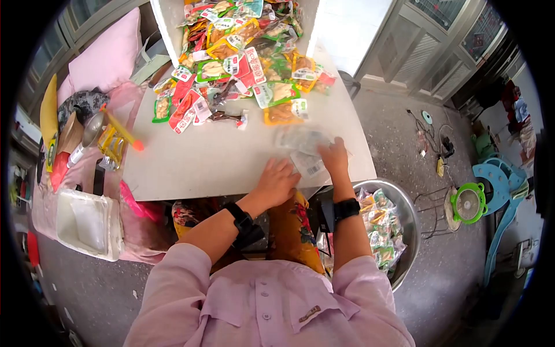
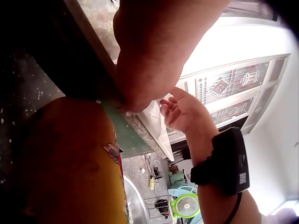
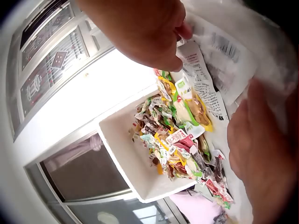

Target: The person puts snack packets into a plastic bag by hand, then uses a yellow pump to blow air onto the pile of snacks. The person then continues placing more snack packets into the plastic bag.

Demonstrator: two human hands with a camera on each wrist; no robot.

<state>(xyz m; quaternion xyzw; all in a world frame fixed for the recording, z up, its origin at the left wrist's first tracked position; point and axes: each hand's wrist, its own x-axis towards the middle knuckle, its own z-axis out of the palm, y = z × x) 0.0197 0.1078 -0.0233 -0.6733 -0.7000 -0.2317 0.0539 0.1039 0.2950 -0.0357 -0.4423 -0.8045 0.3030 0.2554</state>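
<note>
On the near edge of the table, my left hand [image 1: 276, 180] lies with its fingers stretched out beside a clear plastic packet [image 1: 309, 164] printed with a barcode. My right hand [image 1: 335, 159] is over the right side of that packet; in the right wrist view its thumb and fingertips pinch the edge of a clear packet [image 3: 203, 77] with lines of printed text. Just beyond, a blurred clear packet [image 1: 302, 140] overlaps the barcoded one. The left wrist view shows the right hand [image 2: 182, 112] with its fingers bent, while the left hand's fingertips are hidden.
Colourful snack packets [image 1: 231, 69] spill from a white foam box [image 1: 165, 29] at the back of the table [image 1: 202, 165]. A metal basin [image 1: 411, 231] of packets stands on the floor at right. At left are a white foam tray [image 1: 87, 222] and a yellow-orange stick [image 1: 122, 128].
</note>
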